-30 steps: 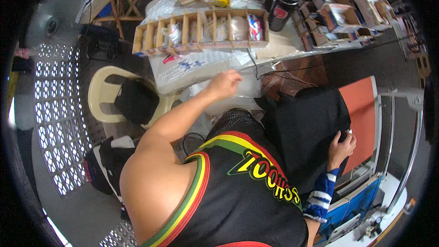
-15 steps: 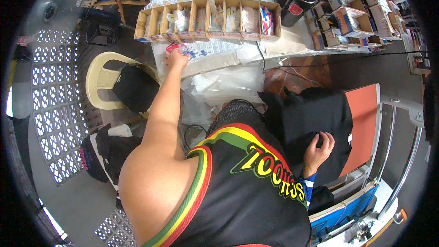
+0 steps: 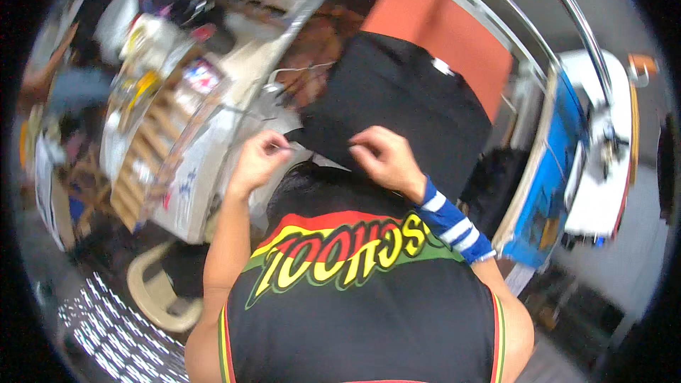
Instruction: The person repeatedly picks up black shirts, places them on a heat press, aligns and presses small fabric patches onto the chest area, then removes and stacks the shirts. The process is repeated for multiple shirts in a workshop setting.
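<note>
A black T-shirt [image 3: 404, 92] lies spread over an orange-red board [image 3: 408, 7], a small white label [image 3: 441, 66] at its far edge. At the shirt's near left corner my left hand [image 3: 257, 162] is raised with thumb and forefinger pinched together. Whatever sits in that pinch is too small to make out. Over the near part of the shirt is my right hand [image 3: 389, 159], its fingers curled and thumb drawn in. I cannot see what its fingertips hold. A blue and white striped band [image 3: 454, 221] covers my right wrist.
On the left, a table [image 3: 191, 206] carries a divided cardboard box [image 3: 152, 131], blurred by motion. A cream plastic chair [image 3: 159, 291] stands below it. Chrome rails [image 3: 567, 0], a blue panel [image 3: 550, 177] and a white machine part [image 3: 603, 191] border the board's right side.
The view has swung right, toward the board. My left hand has left the red item by the divided box and come over to the shirt, now pinched. My right hand has moved nearer to it.
</note>
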A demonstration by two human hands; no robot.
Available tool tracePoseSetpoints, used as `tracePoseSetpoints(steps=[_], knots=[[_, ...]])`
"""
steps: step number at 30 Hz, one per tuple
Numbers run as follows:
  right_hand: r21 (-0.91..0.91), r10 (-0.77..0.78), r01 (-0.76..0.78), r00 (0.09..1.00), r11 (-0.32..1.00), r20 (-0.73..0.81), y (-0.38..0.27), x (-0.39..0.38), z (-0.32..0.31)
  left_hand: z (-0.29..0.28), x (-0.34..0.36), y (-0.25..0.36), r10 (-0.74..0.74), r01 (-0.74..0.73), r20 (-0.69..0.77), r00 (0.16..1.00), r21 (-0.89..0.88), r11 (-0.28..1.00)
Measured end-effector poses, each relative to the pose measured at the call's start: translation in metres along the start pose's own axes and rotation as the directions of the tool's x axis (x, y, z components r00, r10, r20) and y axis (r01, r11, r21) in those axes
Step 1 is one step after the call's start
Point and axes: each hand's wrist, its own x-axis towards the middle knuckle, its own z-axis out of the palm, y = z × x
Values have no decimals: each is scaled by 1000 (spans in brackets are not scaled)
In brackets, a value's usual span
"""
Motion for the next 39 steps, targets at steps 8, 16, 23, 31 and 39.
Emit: tracePoseSetpoints(steps=[8,16,23,31,39], knots=[[237,376,-355,925,904,-48,17,-40,-37,115,73,106,4,-60,506,863,93,994],[247,686,-640,690,727,-231,120,14,-139,152,184,129,737,-714,206,643,508,481],[-235,421,-629,708,741,-567,112,42,-143,189,217,118,732,-764,321,601,499,409],[-507,3,-393,792,767,-610,120,-1,-80,187,218,107,691,-758,350,632,465,458],[-529,-22,-413,773,742,-634,122,0,-74,191,212,112,695,-753,396,600,573,324]])
